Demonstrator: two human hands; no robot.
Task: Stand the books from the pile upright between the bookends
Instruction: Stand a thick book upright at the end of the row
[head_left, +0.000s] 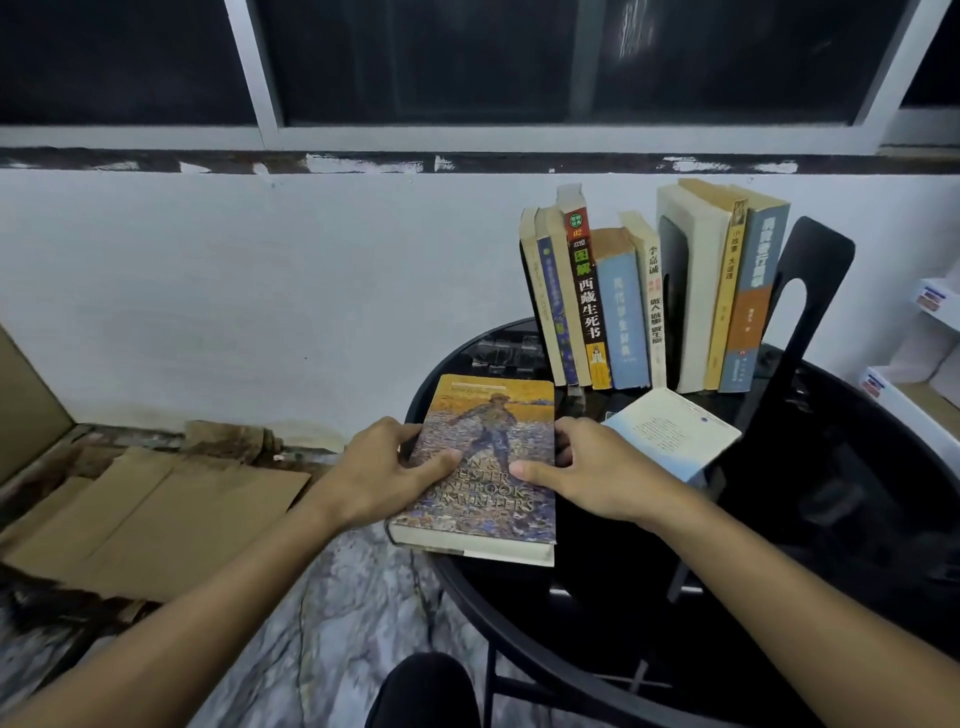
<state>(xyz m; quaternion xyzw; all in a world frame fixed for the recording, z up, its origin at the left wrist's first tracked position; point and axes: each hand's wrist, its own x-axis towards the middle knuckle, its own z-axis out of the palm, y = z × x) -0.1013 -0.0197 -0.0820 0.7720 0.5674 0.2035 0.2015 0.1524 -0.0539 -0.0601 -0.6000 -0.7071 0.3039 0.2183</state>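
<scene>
A thick painted-cover book (491, 415) is held flat, cover up, at the near left rim of the round black glass worktop (831, 519), with its left side reaching out past the rim. It is gripped on its left edge by the left hand (384, 467) and on its right edge by the right hand (587, 467). Each thumb is laid on the cover and the fingers are curled round the side. Whether the book rests on the glass or is raised cannot be told.

Just right of it, a pale book (670, 431) lies flat. At the far side, a row of five books (587, 306) is stood upright, followed to the right by a dark bookend (674, 280), three taller books (727, 291) and a tilted black bookend (815, 291). Flattened cardboard (156, 509) is seen on the floor at the left.
</scene>
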